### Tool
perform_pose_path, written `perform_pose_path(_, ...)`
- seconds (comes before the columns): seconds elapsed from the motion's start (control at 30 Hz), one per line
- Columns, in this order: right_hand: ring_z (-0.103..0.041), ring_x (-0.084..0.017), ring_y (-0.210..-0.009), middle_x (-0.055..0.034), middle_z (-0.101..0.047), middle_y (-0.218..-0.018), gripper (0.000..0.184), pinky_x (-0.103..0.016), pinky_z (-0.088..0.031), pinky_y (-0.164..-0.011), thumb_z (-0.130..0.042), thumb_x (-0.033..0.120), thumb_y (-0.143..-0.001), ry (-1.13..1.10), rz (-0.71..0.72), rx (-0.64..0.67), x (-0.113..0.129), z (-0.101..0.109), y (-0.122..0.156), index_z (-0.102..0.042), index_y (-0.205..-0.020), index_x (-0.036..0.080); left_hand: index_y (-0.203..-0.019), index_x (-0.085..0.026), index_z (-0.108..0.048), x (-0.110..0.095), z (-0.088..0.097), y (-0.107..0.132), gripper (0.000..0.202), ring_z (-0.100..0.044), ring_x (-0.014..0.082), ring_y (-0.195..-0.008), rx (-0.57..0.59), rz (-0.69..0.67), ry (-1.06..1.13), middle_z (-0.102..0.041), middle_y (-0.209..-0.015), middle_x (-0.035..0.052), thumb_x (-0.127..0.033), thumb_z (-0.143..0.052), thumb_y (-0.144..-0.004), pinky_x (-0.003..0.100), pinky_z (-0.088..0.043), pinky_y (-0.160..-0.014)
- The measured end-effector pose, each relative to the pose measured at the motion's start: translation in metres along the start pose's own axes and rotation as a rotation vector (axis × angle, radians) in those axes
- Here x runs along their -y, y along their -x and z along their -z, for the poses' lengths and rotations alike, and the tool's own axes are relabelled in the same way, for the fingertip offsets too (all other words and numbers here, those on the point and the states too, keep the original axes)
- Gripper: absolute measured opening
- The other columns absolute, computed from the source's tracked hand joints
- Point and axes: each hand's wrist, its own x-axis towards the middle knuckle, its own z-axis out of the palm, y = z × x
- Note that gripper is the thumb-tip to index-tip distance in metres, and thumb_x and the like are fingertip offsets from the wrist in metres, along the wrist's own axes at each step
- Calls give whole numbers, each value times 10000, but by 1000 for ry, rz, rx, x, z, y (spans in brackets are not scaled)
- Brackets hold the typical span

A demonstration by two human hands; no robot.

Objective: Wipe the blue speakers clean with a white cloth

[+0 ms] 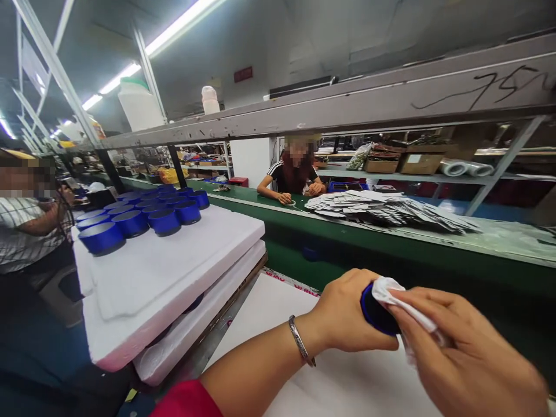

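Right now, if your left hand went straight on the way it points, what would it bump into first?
The left hand, gripping the blue cylinder, would probably meet the green bench side first, though depth is hard to judge from this view.

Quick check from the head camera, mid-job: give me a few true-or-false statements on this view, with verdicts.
The left hand grips a dark blue cylinder: true.
The right hand presses a white cloth against it: true.
A wristwatch sits on the left wrist: false, it is a metal bangle.
The other blue cylinders stand in a cardboard box: false, they stand on a white foam sheet.
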Motion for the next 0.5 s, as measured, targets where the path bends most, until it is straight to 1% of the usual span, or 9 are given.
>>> perform_pose_path(0.07,-789,-248,-968,-47,-778,-1218,232,-360,-648,-780,-654,377,-1201,-56,141,83,13,-6,1,-848,-1330,362,-1168,-269,-707,1,-2,-1,693,-763,323,-1214,6,-12,4,-771,-1279,59,-244,-1015,-548,473,-653,-1156)
perform_pose_path(0.1,-786,-235,-941,-34,-777,-1196,235,-349,-636,-759,-642,355,-1207,-77,183,119,16,-7,1,-838,-1337,370,-1149,-268,-701,2,-2,-1,676,-761,316,-1209,9,-22,-3,-768,-1271,57,-243,-1017,-552,462,-652,-1153)
perform_pose_path(0.17,-774,-216,-891,-5,-779,-1151,198,-338,-597,-703,-649,406,-1218,-53,141,118,18,-6,1,-833,-1287,378,-1101,-270,-680,2,-3,-2,619,-754,320,-1202,33,-44,-46,-765,-1217,50,-288,-1010,-578,459,-660,-1127)
perform_pose_path(0.23,-766,-216,-903,10,-780,-1139,209,-351,-567,-718,-659,491,-1224,38,17,1,16,-3,0,-828,-1225,369,-1052,-274,-651,1,-5,-2,571,-750,335,-1173,65,-49,-99,-755,-1130,42,-367,-1001,-610,475,-678,-1075)
perform_pose_path(0.27,-769,-219,-935,15,-782,-1153,224,-355,-569,-753,-657,516,-1225,63,-10,-37,15,-1,-2,-824,-1211,367,-1036,-275,-640,0,-6,-2,566,-750,336,-1157,72,-51,-111,-750,-1104,39,-391,-1001,-616,480,-683,-1058)
perform_pose_path(0.33,-788,-222,-995,23,-789,-1197,227,-351,-591,-806,-631,499,-1236,36,37,3,15,2,-5,-820,-1233,373,-1033,-274,-643,-2,-8,-1,570,-751,328,-1159,65,-68,-99,-756,-1132,42,-382,-1011,-610,472,-679,-1076)
perform_pose_path(0.4,-797,-200,-903,37,-803,-1175,234,-327,-599,-702,-613,485,-1241,-32,141,127,16,5,-7,-825,-1237,386,-1040,-274,-659,-5,-9,1,555,-753,311,-1187,44,-94,-69,-768,-1199,46,-348,-1012,-618,450,-664,-1121)
perform_pose_path(0.43,-790,-191,-836,41,-809,-1139,238,-319,-584,-626,-625,504,-1235,-38,148,144,17,5,-8,-832,-1217,387,-1039,-276,-664,-6,-10,1,544,-755,308,-1183,43,-100,-66,-771,-1197,43,-342,-1008,-623,442,-668,-1114)
perform_pose_path(0.5,-778,-200,-789,28,-810,-1090,276,-320,-569,-573,-659,569,-1215,33,54,49,18,7,-8,-846,-1160,373,-1042,-282,-667,-6,-10,2,539,-759,313,-1154,64,-97,-85,-767,-1138,34,-340,-1000,-622,443,-687,-1062)
